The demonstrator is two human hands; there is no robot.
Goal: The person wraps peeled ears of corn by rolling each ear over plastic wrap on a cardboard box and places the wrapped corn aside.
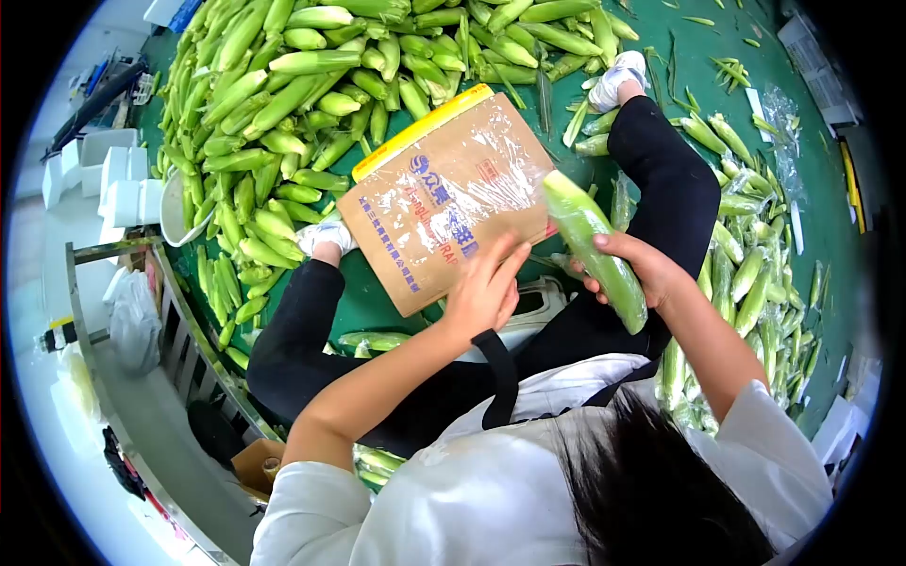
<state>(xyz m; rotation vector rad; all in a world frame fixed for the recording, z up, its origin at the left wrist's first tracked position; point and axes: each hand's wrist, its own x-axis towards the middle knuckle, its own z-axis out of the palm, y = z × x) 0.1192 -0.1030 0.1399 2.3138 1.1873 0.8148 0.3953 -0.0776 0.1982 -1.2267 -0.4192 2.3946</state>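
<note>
My right hand [640,274] grips a green ear of corn [599,247] in its husk, tilted, with a shiny layer of clear film around it. Stretched over the lower right corner of the cardboard box [387,250] is my left hand [484,291], fingers extended and holding nothing; whether it touches the box I cannot tell. The box lies between my legs, with clear film across its printed top and a yellow strip along its far edge.
A large heap of unwrapped corn [274,104] rises at the front left. Film-wrapped ears [750,283] lie piled on the right. A metal-framed rack [113,377] stands at the left, near a white basin [179,212]. Husk scraps litter the green floor [679,19].
</note>
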